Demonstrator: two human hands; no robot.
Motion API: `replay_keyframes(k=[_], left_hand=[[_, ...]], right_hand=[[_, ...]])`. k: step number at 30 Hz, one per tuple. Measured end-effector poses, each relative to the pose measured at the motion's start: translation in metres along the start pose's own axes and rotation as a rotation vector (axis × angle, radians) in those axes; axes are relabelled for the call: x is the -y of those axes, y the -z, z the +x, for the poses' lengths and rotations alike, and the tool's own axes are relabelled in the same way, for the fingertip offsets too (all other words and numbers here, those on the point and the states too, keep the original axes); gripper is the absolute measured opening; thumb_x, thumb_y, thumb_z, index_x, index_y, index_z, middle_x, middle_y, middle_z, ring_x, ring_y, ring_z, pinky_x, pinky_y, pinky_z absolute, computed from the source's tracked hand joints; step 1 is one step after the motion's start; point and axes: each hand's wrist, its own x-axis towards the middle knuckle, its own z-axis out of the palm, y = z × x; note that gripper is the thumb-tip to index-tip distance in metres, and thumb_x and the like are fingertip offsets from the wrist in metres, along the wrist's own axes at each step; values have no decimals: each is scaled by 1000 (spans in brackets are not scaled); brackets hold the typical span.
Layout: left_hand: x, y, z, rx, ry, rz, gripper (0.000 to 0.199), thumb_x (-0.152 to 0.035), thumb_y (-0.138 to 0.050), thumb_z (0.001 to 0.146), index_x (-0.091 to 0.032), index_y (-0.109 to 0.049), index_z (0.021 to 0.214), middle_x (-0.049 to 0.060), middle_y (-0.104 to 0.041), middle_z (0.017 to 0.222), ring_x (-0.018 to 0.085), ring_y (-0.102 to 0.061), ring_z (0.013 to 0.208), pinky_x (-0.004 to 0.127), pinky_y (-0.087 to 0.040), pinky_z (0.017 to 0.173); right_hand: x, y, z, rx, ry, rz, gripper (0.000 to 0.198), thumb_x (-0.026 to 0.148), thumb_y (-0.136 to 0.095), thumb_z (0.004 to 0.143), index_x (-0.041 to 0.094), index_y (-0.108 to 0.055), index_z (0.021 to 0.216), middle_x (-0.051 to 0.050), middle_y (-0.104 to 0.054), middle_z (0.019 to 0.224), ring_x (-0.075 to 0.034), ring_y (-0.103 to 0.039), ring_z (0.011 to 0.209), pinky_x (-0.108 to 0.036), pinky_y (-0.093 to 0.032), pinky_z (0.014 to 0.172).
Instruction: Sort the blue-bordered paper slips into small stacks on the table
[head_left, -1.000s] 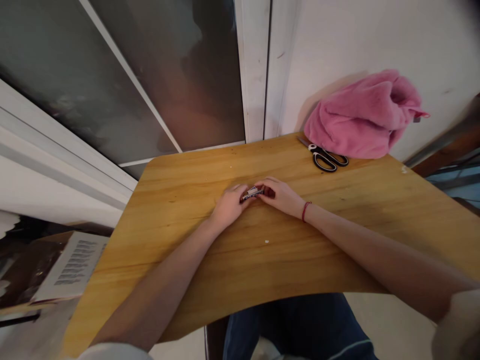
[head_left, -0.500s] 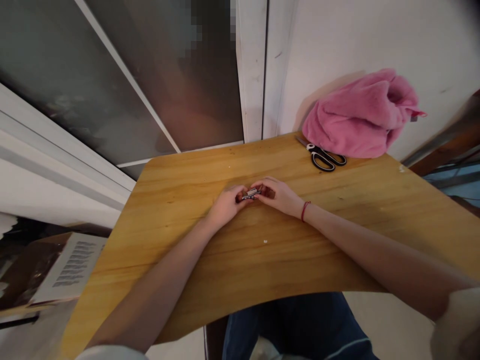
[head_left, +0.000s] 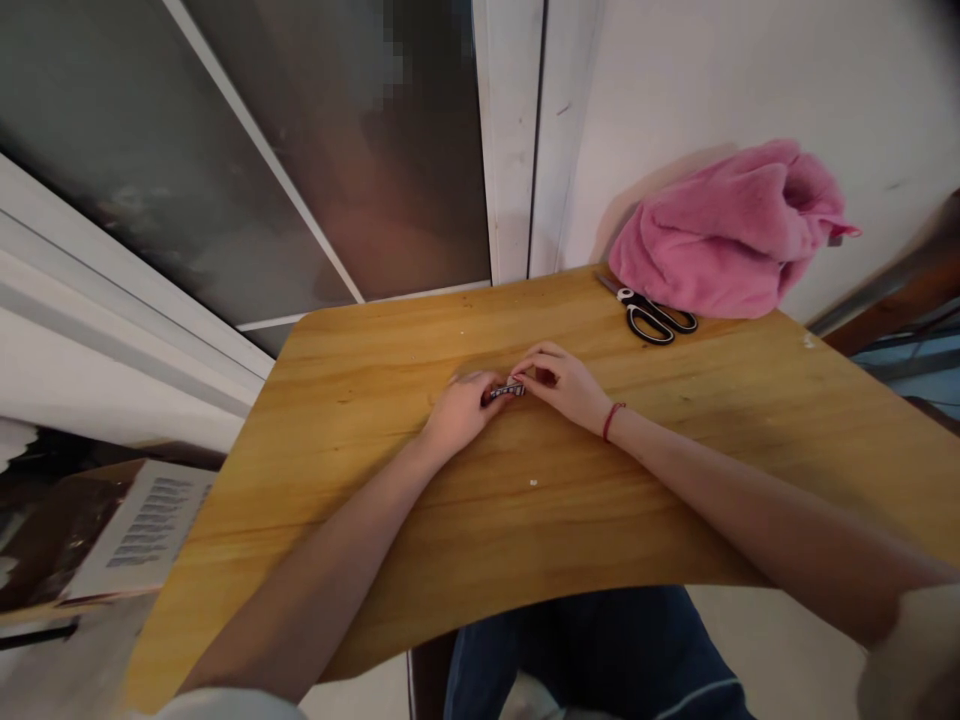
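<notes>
- The left hand (head_left: 459, 414) lay on the light wooden tabletop (head_left: 390, 360) near its middle, its fingers curled in and pinching the left end of a small dark oblong object with pale markings (head_left: 505, 390).
- The right hand (head_left: 568, 385) met it from the right, thumb and forefinger pressed together on the right end of the same small object, the other fingers bent loosely above it.
- The small object sat between the two hands, low over the tabletop; what it was could not be told, nor whether it touched the wood.
- A thin red string bracelet (head_left: 610, 421) circled the right wrist.
- Black-handled metal scissors (head_left: 651, 313) lay at the far right of the tabletop, well apart from the hands, blades pointing to the far left.
- A crumpled pink fleece cloth (head_left: 727, 230) sat just beyond the scissors, against the white wall (head_left: 712, 80).
- A tiny white speck (head_left: 533, 483) lay on the wood nearer the person than the hands.
- Frosted grey window panes in a white frame (head_left: 225, 150) stood beyond the far left edge.
- A printed cardboard box (head_left: 127, 530) lay below the tabletop on the left.
- Dark blue trousers (head_left: 585, 650) showed under the near edge.
</notes>
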Motion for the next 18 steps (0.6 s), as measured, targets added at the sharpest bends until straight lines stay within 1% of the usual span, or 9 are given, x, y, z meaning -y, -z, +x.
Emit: replay_keyframes(k=[3,8,12,16,18], left_hand=[[1,0,-1,5,-7,7,16,-34,-57,89,-21,-62,97,1,-64,81,16,-57,75,27,-41,71],[-1,0,-1,31,1,50,15,-34,-55,90,-22,-61,97,1,-65,85,16,-58,76,29,-42,73],[-1,1,-2,32,-12,43,14,-34,-55,90,-22,-60,96,1,-65,86,17,-58,77,30,-41,73],[0,1,-2,31,-12,31,13,-33,-55,90,-22,-60,96,0,-65,87,17,-58,78,30,-41,74],[0,1,-2,31,-2,32,13,-33,-56,90,-22,-60,96,1,-65,87,17,-58,78,30,-42,75]], right_hand=[[-5,7,-2,-7,-21,-32,12,24,-58,87,19,-68,87,-4,-57,87,-11,-48,62,-27,-43,60],[-18,17,-2,17,-40,-86,14,25,-57,87,19,-69,88,-4,-61,81,-13,-53,67,-28,-44,63],[-22,19,-1,64,-85,-110,16,28,-57,86,19,-70,87,-4,-64,80,-14,-54,67,-28,-44,64],[-21,18,-1,82,-112,-84,19,30,-56,86,18,-70,88,-4,-65,80,-14,-55,68,-28,-44,64],[-22,18,-1,94,-147,-53,20,31,-55,85,18,-70,88,-3,-63,75,-13,-53,65,-27,-43,61]])
